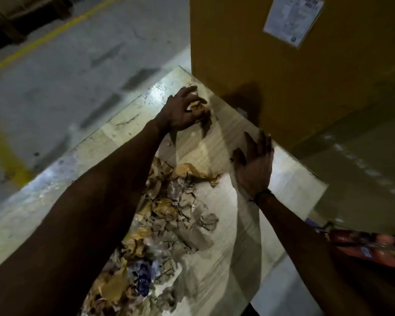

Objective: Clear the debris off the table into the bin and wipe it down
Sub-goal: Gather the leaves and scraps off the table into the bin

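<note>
My left hand [183,110] is stretched out to the far corner of the surface [249,236], fingers curled down over a few stray brown paper scraps [198,108] that lie right against the foot of the tall cardboard box [294,65]. I judge it is gripping or raking them, though the blur keeps me from seeing how firmly they are held. My right hand [255,163] hangs flat and empty, fingers straight and together, palm turned inward, just beside the box's near edge and above bare surface.

The main debris [164,224] is a long heap of crumpled brown and yellowish paper with some clear and bluish plastic in it. It runs as a band from just below my right hand back toward my body, lying under and alongside my left forearm. So the bulk of it sits nearer to me than either hand does, and its long axis points roughly from me toward the far corner.

The far scraps stand apart from that heap, with bare surface between. I would draw them back along that same line to join the pile. The left hand is the nearer one.

No bin is in view. An orange object [369,247] lies low at the right, beyond the surface edge, and a grey floor [66,65] with a yellow line spreads to the left.
</note>
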A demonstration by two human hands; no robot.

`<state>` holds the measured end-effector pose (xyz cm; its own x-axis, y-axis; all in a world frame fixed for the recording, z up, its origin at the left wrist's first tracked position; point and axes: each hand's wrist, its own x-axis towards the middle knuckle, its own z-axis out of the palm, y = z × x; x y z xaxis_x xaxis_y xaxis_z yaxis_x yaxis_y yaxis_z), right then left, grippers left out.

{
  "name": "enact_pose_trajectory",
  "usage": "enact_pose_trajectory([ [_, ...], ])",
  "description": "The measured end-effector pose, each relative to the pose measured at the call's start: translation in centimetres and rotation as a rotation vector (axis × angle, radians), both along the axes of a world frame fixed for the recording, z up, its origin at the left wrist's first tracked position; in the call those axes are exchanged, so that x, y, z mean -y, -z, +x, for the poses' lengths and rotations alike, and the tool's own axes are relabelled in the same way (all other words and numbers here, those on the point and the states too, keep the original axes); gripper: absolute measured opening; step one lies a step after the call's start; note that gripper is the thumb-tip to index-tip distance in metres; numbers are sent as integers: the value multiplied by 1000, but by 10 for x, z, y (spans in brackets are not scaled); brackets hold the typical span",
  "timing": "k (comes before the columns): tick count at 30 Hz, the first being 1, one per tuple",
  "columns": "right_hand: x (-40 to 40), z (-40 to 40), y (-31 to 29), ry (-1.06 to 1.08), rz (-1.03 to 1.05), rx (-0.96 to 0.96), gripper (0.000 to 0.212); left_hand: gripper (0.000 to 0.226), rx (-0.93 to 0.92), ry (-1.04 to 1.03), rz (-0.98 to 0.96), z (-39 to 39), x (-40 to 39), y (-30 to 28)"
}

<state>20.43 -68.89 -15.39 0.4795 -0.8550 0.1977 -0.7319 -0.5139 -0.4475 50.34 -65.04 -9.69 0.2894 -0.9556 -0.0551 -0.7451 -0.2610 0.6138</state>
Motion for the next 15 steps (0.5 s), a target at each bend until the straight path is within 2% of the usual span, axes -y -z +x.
enact_pose_trajectory([
  [5,-18,5,-2,-39,49,-19,63,44,44,161,-60,-11,-56,-3],
  [8,-41,6,-9,-132,113,-90,66,46,24,227,-35,-16,-106,-4],
  [11,-68,3,-17,-260,176,-76,65,46,78,274,-53,-20,-151,-6],
  [13,-79,-5,-26,-380,195,-27,63,52,151,273,-49,-24,-175,-7],
  [15,-73,-18,-39,-397,190,7,63,68,180,179,53,-31,-191,-13],
])
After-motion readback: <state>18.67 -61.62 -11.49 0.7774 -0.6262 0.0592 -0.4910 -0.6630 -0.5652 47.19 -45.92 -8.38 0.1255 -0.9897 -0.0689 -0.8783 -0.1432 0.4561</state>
